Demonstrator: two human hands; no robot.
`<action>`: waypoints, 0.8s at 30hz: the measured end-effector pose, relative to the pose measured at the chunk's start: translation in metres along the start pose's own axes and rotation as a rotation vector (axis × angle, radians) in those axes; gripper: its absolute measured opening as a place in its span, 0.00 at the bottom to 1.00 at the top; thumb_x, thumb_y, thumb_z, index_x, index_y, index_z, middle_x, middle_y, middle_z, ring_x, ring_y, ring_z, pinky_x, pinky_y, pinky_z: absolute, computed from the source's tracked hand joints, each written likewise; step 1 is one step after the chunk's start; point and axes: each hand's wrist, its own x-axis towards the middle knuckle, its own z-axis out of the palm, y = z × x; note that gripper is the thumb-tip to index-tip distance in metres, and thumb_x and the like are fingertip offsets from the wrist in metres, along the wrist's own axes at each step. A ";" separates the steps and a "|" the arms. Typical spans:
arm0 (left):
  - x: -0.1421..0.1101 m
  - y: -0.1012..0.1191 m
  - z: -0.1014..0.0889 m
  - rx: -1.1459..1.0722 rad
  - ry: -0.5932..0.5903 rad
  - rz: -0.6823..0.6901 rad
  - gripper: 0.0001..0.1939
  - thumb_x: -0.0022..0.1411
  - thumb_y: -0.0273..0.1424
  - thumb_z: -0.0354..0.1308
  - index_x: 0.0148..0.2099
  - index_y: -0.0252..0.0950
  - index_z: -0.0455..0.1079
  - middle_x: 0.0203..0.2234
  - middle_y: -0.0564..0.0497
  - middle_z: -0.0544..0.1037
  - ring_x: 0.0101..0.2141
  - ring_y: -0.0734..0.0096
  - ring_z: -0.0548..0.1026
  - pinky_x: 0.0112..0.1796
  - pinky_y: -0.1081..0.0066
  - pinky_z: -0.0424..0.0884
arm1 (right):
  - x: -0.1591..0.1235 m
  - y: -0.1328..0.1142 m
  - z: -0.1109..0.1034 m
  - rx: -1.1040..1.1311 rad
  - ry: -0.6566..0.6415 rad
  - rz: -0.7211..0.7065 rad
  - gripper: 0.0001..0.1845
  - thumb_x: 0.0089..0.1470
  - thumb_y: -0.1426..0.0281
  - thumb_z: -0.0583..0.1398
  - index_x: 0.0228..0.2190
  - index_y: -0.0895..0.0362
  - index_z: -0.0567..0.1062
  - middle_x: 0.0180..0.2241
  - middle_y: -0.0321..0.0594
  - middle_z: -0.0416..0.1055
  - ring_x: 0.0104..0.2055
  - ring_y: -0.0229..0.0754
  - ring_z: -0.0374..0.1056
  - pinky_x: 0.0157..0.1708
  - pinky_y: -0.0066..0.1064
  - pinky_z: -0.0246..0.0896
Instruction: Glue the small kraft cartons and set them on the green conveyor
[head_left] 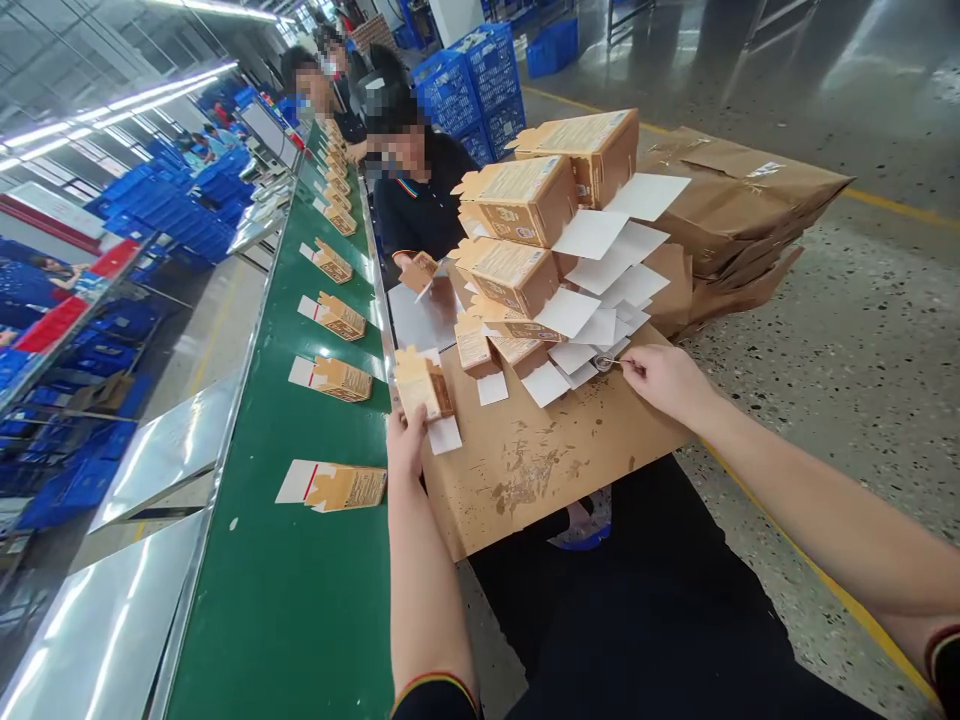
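My left hand [407, 437] is closed on a small brown cardboard carton [421, 385] with its flaps open, at the belt-side edge of the cardboard-covered table [547, 470]. My right hand [664, 378] pinches a thin, pale stick-like thing [615, 360]. Its far end meets a small round object [602, 363] under the carton flaps; what exactly these are is too small to tell. Left of the right hand, a stack of similar open cartons [517, 270] rises on the table, their white flaps [592, 310] fanned toward me.
Along my left runs a green conveyor belt [300, 560] carrying a row of cartons [343, 380]. Across the table a co-worker [420, 190] holds another carton [420, 272]. Brown paper sacks [735, 210] are piled at the right; blue crates [472, 85] stand behind.
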 end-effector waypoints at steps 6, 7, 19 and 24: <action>-0.117 -0.024 -0.010 -0.450 -0.132 -0.110 0.34 0.55 0.47 0.83 0.60 0.43 0.79 0.60 0.39 0.86 0.64 0.41 0.82 0.62 0.48 0.79 | 0.012 0.004 -0.001 -0.033 -0.078 -0.015 0.14 0.65 0.74 0.61 0.27 0.52 0.76 0.29 0.45 0.78 0.32 0.49 0.72 0.36 0.39 0.64; -0.126 -0.025 -0.004 -0.450 -0.156 -0.118 0.35 0.54 0.46 0.84 0.60 0.42 0.80 0.60 0.39 0.86 0.65 0.40 0.81 0.64 0.46 0.78 | 0.006 0.003 -0.002 -0.026 -0.062 -0.011 0.13 0.66 0.74 0.61 0.28 0.53 0.78 0.30 0.46 0.79 0.33 0.49 0.73 0.36 0.39 0.65; -0.119 -0.023 0.025 -0.327 -0.317 -0.127 0.41 0.46 0.43 0.89 0.56 0.39 0.75 0.56 0.37 0.86 0.58 0.44 0.86 0.64 0.42 0.77 | -0.108 -0.110 0.101 0.552 -0.231 -0.295 0.12 0.72 0.74 0.62 0.37 0.53 0.85 0.32 0.40 0.82 0.31 0.41 0.75 0.36 0.31 0.72; -0.125 -0.025 0.030 -0.298 -0.315 -0.098 0.44 0.46 0.42 0.89 0.59 0.42 0.70 0.56 0.40 0.85 0.56 0.46 0.86 0.63 0.42 0.78 | -0.092 -0.112 0.116 0.457 -0.304 -0.363 0.13 0.72 0.75 0.62 0.34 0.53 0.82 0.35 0.43 0.83 0.36 0.44 0.79 0.39 0.32 0.73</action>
